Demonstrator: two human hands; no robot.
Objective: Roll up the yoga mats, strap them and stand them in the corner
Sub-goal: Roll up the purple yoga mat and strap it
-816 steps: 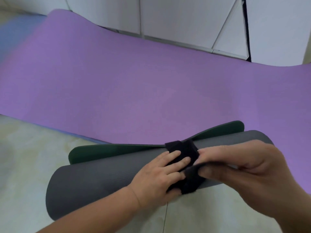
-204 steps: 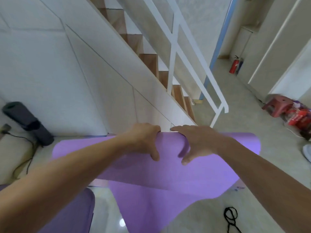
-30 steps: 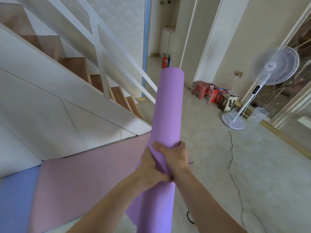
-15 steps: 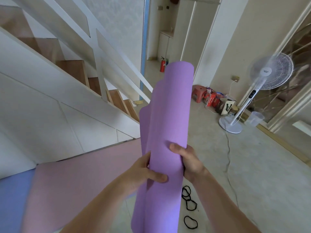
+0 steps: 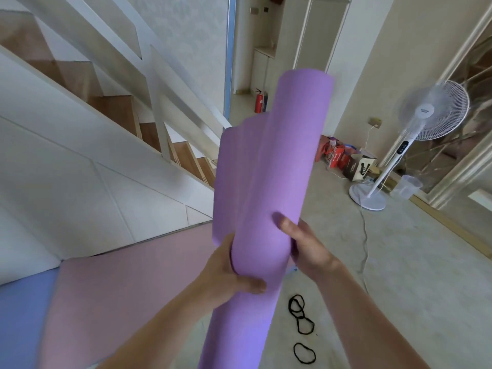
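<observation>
A pink mat (image 5: pixel 127 275) lies flat by the stair wall. The loosely rolled purple mat (image 5: pixel 269 182) is held nearly upright, with the left hand (image 5: pixel 234 272) and right hand (image 5: pixel 306 246) curled round its middle, likely to stop it uncoiling. Black straps (image 5: pixel 302 318) lie on the floor nearby.

The rolled yoga mat (image 5: pixel 274 169) is plain lilac-purple, with no pattern. A second mat (image 5: pixel 119 288) is dusty pink and a third mat (image 5: pixel 18 315) is periwinkle blue. The elastic loops (image 5: pixel 302 319) are black. The floor (image 5: pixel 412 275) is pale beige, faintly mottled. The stair treads (image 5: pixel 117 107) show warm brown wood grain and the stair panels (image 5: pixel 80 182) are white. The fire extinguisher (image 5: pixel 258 101) is red, the standing fan (image 5: pixel 431 110) white, and the bags (image 5: pixel 334 155) red with white print.
</observation>
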